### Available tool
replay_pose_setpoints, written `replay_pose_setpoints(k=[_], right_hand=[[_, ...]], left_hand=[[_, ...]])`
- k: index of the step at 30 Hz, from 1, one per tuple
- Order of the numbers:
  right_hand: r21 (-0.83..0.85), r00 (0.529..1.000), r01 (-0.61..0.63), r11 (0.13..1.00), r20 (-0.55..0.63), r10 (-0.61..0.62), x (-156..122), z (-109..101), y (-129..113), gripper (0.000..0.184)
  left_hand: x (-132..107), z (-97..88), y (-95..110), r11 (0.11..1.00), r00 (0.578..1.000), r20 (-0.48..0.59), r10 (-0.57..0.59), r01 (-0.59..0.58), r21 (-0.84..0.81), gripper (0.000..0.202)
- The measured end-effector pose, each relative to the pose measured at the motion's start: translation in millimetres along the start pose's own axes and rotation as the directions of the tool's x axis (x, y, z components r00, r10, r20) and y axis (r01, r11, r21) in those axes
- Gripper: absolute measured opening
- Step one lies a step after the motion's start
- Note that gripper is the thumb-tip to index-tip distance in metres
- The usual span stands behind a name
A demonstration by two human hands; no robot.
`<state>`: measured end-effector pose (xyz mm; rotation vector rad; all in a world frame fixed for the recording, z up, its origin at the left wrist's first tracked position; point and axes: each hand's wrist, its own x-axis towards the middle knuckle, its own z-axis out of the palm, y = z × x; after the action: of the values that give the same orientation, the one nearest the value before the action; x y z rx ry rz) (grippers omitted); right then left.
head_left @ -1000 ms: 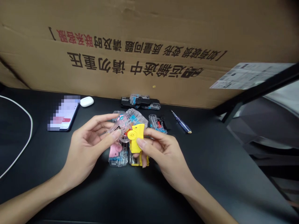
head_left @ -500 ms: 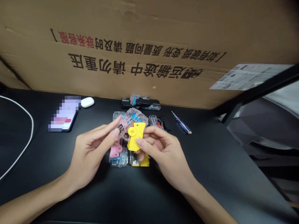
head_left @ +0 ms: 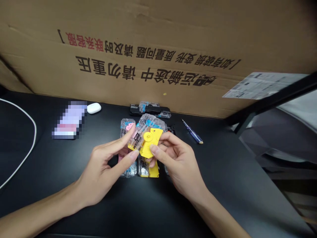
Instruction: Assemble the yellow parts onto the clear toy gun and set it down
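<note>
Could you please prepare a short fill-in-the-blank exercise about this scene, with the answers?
The right hand holds the ____ part of the clear toy.
The small rounded case beside the phone is ____.
In this view, the screwdriver lies to the ____ of the phone.
The printing on the cardboard box is upside ____.
Missing words: yellow; white; right; down.

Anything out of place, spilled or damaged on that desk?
The printing on the cardboard box at the back of the desk is upside down, so the box appears inverted. Nothing looks spilled, and the held clear-and-yellow piece shows no obvious damage.
</note>
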<state>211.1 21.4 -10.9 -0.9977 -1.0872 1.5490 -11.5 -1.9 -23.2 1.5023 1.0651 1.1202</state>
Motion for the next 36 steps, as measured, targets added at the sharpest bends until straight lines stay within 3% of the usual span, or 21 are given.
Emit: replay_pose_setpoints(k=[5,11,20,29,36], right_hand=[[0.066,1.000,0.030,0.997,-0.011,-0.029,2.1,0.0,1.7,0.040],[-0.028,1.000,-0.008,1.000,0.029,0.009,-0.9,2.6,-1.9,0.038],[-0.076,0.997,-0.058,0.995,0.038,0.061,-3.6,1.4,-3.7,0.038],[-0.181,0.996,0.078,0.980,0.046,-0.071,-2.8,-2.0,-5.6,0.022],[-0.384,0.962,0.234,0.893,-0.040,-0.269,6.0,-20.3,-11.5,0.015]], left_hand=[[-3.8,2.5,-2.2,0.997,0.994,0.097,-0.046,0.052,-0.065,0.072],[2.3,4.6,2.5,0.981,0.985,-0.125,-0.119,0.097,-0.170,0.049],[10.7,5.6,14.4,0.940,0.961,-0.156,-0.230,0.178,-0.291,0.041],[15.8,-2.9,23.9,0.932,0.963,-0.076,-0.260,0.230,-0.280,0.045],[19.9,-15.3,23.2,0.946,0.968,-0.037,-0.247,0.232,-0.225,0.047]])
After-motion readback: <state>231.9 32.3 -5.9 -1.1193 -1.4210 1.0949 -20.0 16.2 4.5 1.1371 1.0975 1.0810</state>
